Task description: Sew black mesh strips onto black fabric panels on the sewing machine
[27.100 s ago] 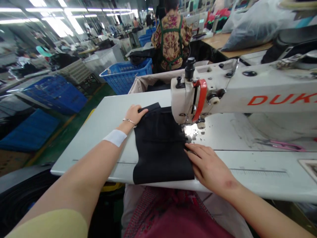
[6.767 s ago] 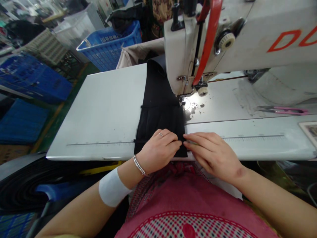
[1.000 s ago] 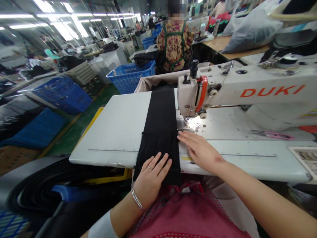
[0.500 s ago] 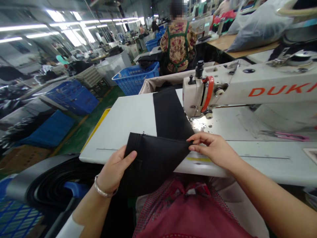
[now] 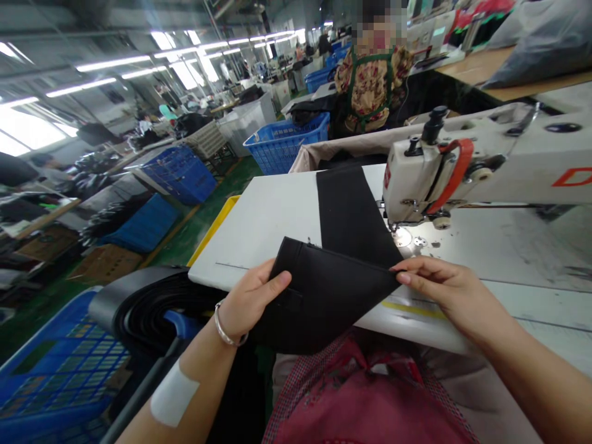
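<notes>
Apparently checking black cloth [image 5: 330, 295], left hand [image 5: 250, 297] pinches its nine o'clock, right hand [image 5: 446, 285] its three; moving it likely needs even tension.

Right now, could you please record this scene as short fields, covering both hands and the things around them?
Left hand: grips one end of the black fabric panel, thumb on top
Right hand: pinches a corner of the panel between thumb and fingers
Panel: near part lifted, far part lying on the white sewing table
Sewing machine: right of the panel's far part
Blue plastic basket: beyond the table
</notes>
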Demonstrator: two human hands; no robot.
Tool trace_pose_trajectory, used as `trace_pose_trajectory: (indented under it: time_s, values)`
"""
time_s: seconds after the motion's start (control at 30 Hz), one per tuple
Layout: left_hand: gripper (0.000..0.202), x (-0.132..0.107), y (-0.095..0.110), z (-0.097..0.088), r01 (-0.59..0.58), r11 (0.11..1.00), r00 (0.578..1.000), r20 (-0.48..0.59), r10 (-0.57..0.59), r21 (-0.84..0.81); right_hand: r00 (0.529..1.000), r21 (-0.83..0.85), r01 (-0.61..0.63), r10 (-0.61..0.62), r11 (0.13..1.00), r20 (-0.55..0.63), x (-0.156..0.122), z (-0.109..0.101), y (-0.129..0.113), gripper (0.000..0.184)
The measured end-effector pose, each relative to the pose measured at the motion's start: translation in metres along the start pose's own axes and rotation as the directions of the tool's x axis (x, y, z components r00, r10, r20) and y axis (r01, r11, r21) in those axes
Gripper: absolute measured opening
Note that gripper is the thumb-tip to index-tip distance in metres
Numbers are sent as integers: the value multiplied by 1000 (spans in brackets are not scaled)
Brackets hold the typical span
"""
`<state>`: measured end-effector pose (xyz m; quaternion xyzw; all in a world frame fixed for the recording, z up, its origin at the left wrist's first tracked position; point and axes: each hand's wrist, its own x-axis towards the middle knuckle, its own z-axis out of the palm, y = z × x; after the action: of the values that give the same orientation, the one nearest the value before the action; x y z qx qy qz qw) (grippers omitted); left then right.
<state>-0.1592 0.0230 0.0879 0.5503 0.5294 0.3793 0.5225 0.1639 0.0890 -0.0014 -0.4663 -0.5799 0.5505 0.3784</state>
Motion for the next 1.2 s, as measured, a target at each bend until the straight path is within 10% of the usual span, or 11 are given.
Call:
trace_pose_trajectory:
  time_s: [0.23,0.43,0.53,0.73,1.2]
  values:
    - [63,7,-1,-12,99,991,963,258,-72,-91,990,150,-22,42,988,-133,3,-1,12,31]
    - [46,25,-6,-8,-38,919,991,-134,-16,-391,967,219,-49,102,975,-234,7,2,21,28]
    - [55,31,-16,10,-54,824,997,-76,14,-564,954,259,-44,118,965,-276,10,2,29,29]
    - [73,37,-44,44,88,939,989,-81,-122,-331,948,292,-18,110,956,-300,10,0,34,28]
    - [64,35,-40,39,23,957,986,-150,-69,-289,958,428,63,65,902,-279,-3,4,20,22]
